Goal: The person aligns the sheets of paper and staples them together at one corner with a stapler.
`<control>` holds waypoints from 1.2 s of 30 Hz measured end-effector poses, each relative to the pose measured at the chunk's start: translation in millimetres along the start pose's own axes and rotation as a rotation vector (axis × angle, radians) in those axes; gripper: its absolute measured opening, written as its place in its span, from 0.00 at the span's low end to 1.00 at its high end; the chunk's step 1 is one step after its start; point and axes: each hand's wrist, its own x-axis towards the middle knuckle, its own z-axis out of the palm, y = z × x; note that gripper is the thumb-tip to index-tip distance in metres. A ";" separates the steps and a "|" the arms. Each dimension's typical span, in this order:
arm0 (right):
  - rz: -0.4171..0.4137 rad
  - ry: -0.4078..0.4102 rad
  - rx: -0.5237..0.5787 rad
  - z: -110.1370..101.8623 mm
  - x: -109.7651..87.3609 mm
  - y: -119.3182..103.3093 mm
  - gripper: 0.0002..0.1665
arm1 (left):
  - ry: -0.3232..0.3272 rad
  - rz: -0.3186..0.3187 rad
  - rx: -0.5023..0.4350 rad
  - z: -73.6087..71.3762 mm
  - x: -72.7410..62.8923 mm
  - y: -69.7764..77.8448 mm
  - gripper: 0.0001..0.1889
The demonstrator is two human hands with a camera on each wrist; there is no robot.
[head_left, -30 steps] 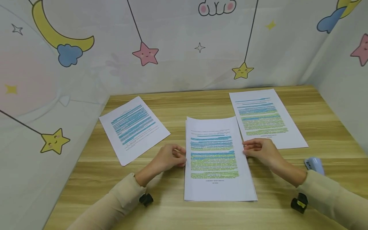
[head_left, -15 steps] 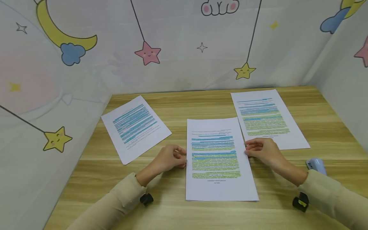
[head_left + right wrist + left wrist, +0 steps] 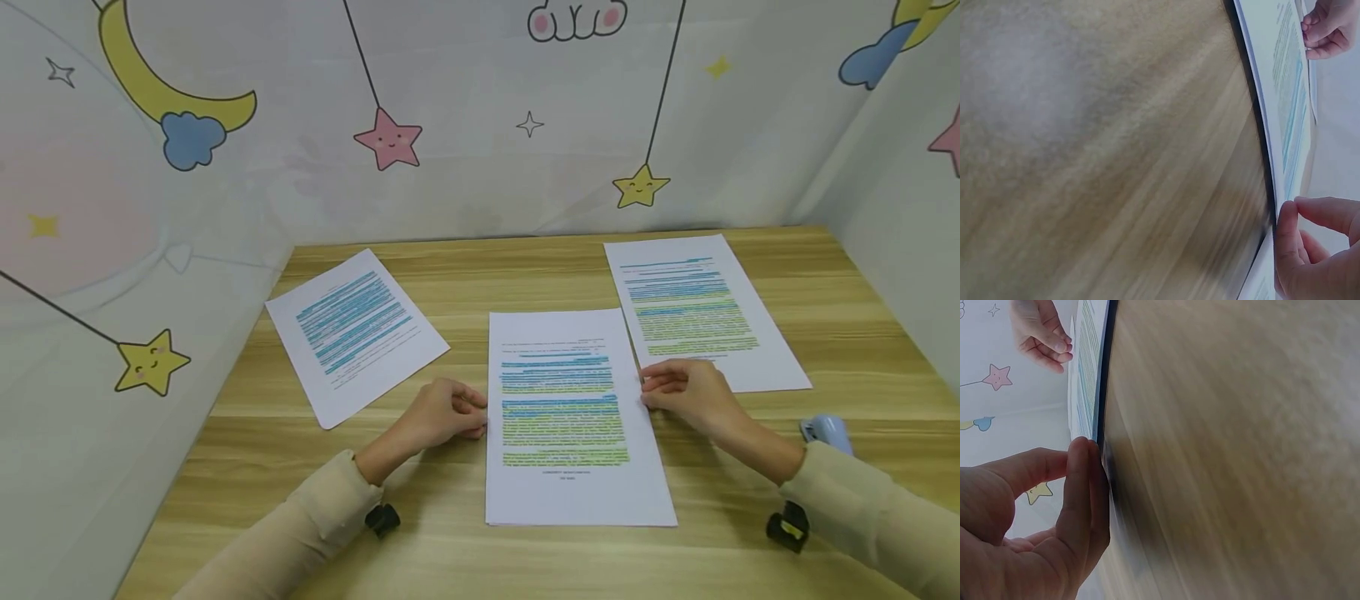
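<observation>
Where Two Hands Flank One Stack: Paper, Upright to the Table's Far Edge

As the largest item, a white backdrop (image 3: 465, 200) printed with moons and stars stands behind and at the sides of the table.

Table (image 3: 435, 550): wood-grain top, bearing all papers.

Paper stack (image 3: 566, 417): central, flat, highlighted in blue and green, heading at the near end, print inverted to the wearer. Long axis runs from the person toward the backdrop. It lies directly between the hands, one at each long edge; neither hand is nearer, since both touch it.

Right sheet (image 3: 697, 312): angled, beyond the stack and to its right, left edge meeting the stack's far right corner; overlap cannot be told.

Left sheet (image 3: 356, 337): blue-highlighted, tilted, apart from the stack on its far left.

Left hand (image 3: 442, 414): stack lies to its right. Thumb and fingertips close together at the left edge; whether they pinch the paper cannot be told.

Right hand (image 3: 690, 396): stack lies to its left. Thumb and fingertips together at the right edge; grip likewise uncertain.

Pale blue item (image 3: 825, 432): possibly a stapler, partly hidden by the right cuff (image 3: 832, 479).
</observation>
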 end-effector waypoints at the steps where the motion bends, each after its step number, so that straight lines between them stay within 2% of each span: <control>1: -0.005 0.003 0.000 0.3 0.7 -0.7 0.20 | 0.003 0.001 -0.002 -0.2 -0.3 -0.2 0.10; 7: -0.022 0.000 0.023 4.5 6.9 -11.0 0.18 | 0.030 0.007 0.002 -1.6 -1.7 -3.8 0.07; 13: -0.029 -0.037 0.058 11.7 15.9 -25.0 0.17 | 0.052 -0.004 0.017 -7.5 -1.5 -6.8 0.05; 19: -0.044 -0.096 0.111 19.5 24.8 -38.4 0.18 | 0.066 -0.019 -0.039 -20.2 -4.7 -8.1 0.07; 22: -0.066 -0.115 0.121 23.5 29.1 -45.1 0.18 | 0.082 -0.019 -0.038 -27.6 -8.6 -5.0 0.08; 30: -0.074 -0.189 0.157 34.9 40.6 -55.8 0.19 | 0.100 0.013 -0.093 -44.5 -19.2 1.4 0.12; 36: -0.061 -0.221 0.167 44.7 47.8 -58.4 0.19 | 0.140 0.000 -0.078 -55.2 -25.2 2.3 0.13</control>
